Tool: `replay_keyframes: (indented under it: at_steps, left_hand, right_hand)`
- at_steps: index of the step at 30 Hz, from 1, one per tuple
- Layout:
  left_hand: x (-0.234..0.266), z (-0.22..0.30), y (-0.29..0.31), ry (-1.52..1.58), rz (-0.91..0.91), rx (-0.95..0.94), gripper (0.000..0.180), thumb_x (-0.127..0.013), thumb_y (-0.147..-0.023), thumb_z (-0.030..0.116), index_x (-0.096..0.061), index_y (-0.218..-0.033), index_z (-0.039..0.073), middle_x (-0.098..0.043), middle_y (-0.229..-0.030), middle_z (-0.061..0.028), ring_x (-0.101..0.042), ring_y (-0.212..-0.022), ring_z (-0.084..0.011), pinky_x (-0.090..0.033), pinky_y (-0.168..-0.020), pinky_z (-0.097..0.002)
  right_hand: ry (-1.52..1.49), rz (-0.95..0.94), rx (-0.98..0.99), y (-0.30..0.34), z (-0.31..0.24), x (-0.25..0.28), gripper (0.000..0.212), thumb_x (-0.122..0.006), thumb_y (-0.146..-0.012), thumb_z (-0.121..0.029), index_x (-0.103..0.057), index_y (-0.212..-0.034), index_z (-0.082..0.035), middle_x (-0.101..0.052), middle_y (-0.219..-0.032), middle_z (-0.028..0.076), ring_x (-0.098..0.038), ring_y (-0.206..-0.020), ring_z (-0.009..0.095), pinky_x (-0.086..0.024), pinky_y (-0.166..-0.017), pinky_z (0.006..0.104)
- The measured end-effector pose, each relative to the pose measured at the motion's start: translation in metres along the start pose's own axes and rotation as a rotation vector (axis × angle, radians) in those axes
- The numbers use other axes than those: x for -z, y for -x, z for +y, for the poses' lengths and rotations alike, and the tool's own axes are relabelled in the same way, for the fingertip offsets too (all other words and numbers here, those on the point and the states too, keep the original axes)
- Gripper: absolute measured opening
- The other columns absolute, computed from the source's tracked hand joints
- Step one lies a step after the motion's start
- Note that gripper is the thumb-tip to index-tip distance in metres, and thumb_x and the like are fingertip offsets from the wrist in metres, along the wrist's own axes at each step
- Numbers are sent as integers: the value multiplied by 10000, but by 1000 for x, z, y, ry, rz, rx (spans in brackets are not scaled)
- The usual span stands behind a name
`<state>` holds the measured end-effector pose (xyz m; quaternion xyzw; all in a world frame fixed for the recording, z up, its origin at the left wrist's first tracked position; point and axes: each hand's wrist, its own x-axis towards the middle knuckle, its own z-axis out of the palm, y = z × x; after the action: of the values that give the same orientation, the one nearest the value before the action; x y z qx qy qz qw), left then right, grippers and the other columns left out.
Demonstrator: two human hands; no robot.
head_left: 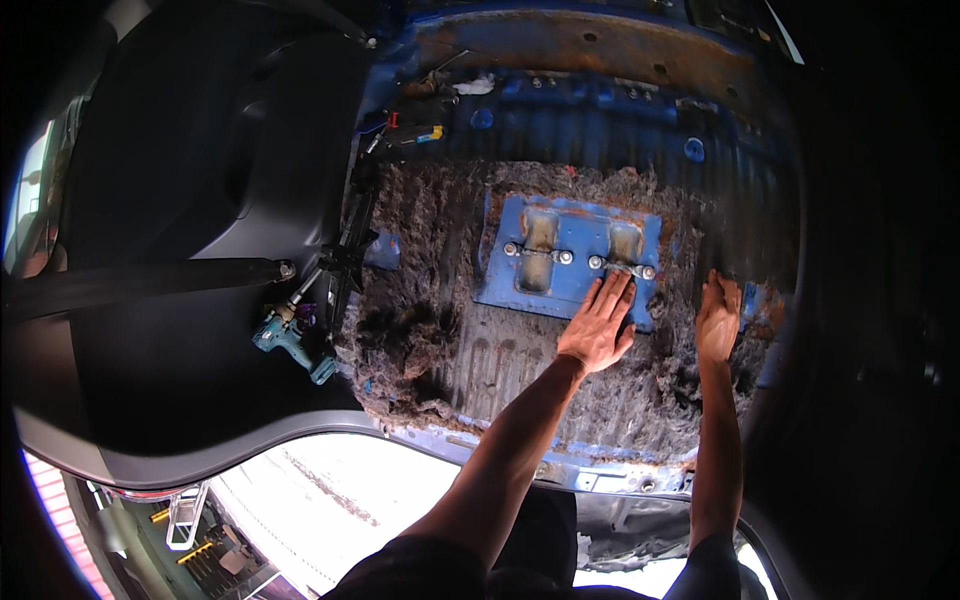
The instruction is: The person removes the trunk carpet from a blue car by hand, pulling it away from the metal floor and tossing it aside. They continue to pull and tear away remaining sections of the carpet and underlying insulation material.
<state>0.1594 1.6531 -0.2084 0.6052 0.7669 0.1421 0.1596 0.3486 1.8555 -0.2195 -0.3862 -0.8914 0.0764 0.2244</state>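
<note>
My left hand (pixel 600 325) lies flat with its fingers stretched out on a blue metal plate (pixel 575 270), just below the right one of two metal loops. Each loop has bolted ends and spans a hollow in the plate. Over on the right, my right hand (pixel 718 318) rests at the edge of the torn grey-brown felt padding (pixel 675 345). Its fingers are bent and closed, and whatever they hold, if anything, is hidden. Matted felt surrounds the plate on a ribbed, rusty vehicle floor.
A teal cordless drill (pixel 290 340) lies on the left by the black side trim (pixel 200 330). Hand tools, one with a yellow-tipped handle (pixel 425 135), lie at the far left of the blue floor. Rusty metal (pixel 580 45) crosses the back. A ladder (pixel 187 515) shows outside.
</note>
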Motion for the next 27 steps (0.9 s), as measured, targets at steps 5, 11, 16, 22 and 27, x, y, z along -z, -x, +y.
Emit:
replay_keyframes:
  at_steps: [5,11,16,22,27]
  left_hand:
    - [3,1,1,-3,-51,19,773,-491,-1149,430,-266,-1773,34,-168,-1869,-197,-167,-1740,-364,-173,-1430,-518]
    - [5,2,2,40,8,7,762,-499,-1152,424,-286,-1766,27,-169,-1875,-189,-167,-1743,-363,-168,-1429,-518]
    - [8,1,1,41,-4,1,772,-504,-1145,416,-277,-1767,20,-171,-1875,-194,-171,-1743,-363,-159,-1432,-512]
    - [8,2,3,40,12,0,782,-522,-1126,399,-287,-1754,-3,-177,-1872,-200,-175,-1741,-368,-155,-1431,-524]
    - [5,1,3,71,17,-1,784,-534,-1114,392,-301,-1743,-14,-182,-1869,-202,-165,-1743,-358,-145,-1434,-528]
  right_hand:
    - [-84,3,15,11,0,3,292,-693,-1093,-55,-764,-1363,30,-743,-1177,209,-720,-1088,412,-611,-930,525]
    - [-64,-35,26,22,-6,16,268,-694,-1095,-51,-775,-1334,39,-728,-1178,199,-723,-1089,398,-614,-906,516]
    - [-69,-69,-5,33,-17,27,256,-678,-1115,-70,-794,-1310,49,-736,-1196,199,-718,-1106,393,-606,-920,514]
    - [-95,-48,14,44,-18,28,249,-681,-1115,-71,-803,-1295,51,-739,-1207,180,-713,-1119,381,-601,-939,510]
    - [-48,-51,90,49,-12,26,224,-689,-1106,-57,-804,-1273,38,-727,-1203,168,-707,-1096,377,-596,-938,516]
